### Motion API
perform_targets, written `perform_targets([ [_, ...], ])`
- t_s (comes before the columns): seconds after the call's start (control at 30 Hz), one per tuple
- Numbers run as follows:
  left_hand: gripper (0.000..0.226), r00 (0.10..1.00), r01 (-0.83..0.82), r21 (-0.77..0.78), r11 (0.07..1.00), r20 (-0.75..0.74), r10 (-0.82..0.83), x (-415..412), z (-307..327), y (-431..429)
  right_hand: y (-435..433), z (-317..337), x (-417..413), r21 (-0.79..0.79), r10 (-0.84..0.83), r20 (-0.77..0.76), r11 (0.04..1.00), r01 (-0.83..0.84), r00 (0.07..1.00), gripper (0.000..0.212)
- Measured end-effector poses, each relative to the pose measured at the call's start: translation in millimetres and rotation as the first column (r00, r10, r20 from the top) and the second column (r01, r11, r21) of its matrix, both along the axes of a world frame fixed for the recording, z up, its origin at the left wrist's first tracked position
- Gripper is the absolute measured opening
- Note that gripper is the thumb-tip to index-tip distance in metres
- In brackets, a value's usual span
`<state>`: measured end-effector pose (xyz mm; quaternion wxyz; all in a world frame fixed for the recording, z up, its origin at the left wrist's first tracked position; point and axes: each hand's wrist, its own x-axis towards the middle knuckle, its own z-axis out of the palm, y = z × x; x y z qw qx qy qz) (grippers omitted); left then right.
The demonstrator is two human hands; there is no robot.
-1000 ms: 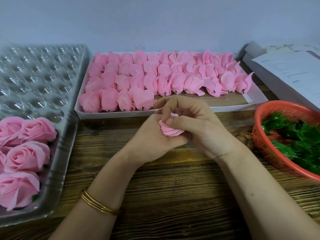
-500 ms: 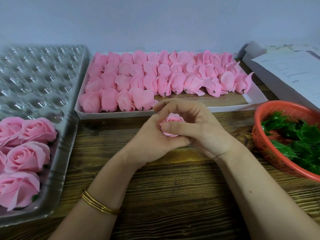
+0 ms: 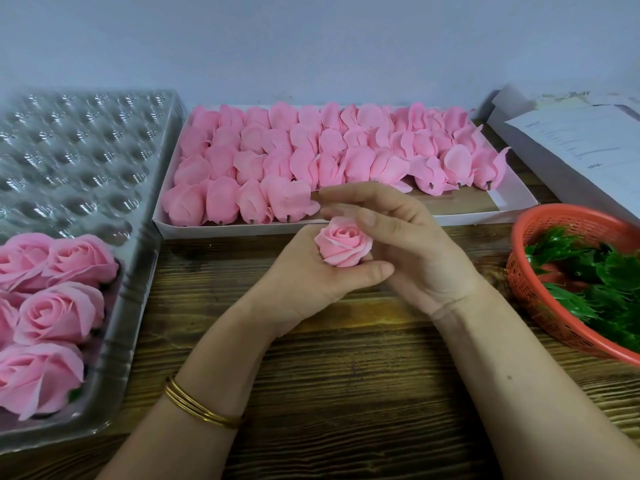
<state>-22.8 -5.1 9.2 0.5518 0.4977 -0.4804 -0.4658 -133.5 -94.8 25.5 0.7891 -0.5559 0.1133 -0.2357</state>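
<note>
Pink foam rose head (image 3: 344, 245), petals opened, one piece, sits upright above the middle of the brown wooden worktop (image 3: 346, 375), just in front of the near wall of the shallow white cardboard box (image 3: 512, 199). Left hand (image 3: 311, 275) grips it from below, fingers curled under, thumb across its near side. Right hand (image 3: 408, 244) is loose, fingers stretched out over the bloom, thumb tip against the upper right petal, holding nothing.

Risks, as I judge them:
- Thumb pressing too hard creases or tears the thin outer petal.
- Left grip squeezing the base flattens the bloom.
- Stretched right fingers are close to the front row of closed pink foam buds (image 3: 254, 206) and could knock one out of line.
- Right forearm lies near the orange-red plastic mesh basket (image 3: 530, 289); a wide swing could shove it toward the right edge.

Counts:
- Rose in hand: 1.
- Opened roses (image 3: 60, 318) in the clear plastic blister tray (image 3: 86, 150) at the left edge: 5 in view, some cut by the frame.
- Closed buds: four rows, front row 4, total around forty, too overlapped for exact.
- Boxes 1, trays 1, baskets 1.
- Green plastic leaves (image 3: 588, 271) in the basket: a heap, uncountable.
- Thin gold bangles (image 3: 201, 407) on the left wrist: several.
- White printed papers (image 3: 571, 140) at the far right corner: stack, count unclear.
</note>
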Motion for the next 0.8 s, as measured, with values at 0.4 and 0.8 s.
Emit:
perform_targets([
  [0.4, 0.034, 0.999, 0.031, -0.053, 0.998, 0.035, -0.029, 0, 2, 1, 7, -4, 6, -0.114, -0.001, -0.02, 0.993, -0.001, 1.0, 0.022],
  [0.8, 0.022, 0.999, -0.045, -0.012, 0.999, 0.019, 0.045, 2, 4, 2, 4, -11, 6, -0.233, 0.048, -0.052, 0.971, -0.059, 0.997, 0.03],
])
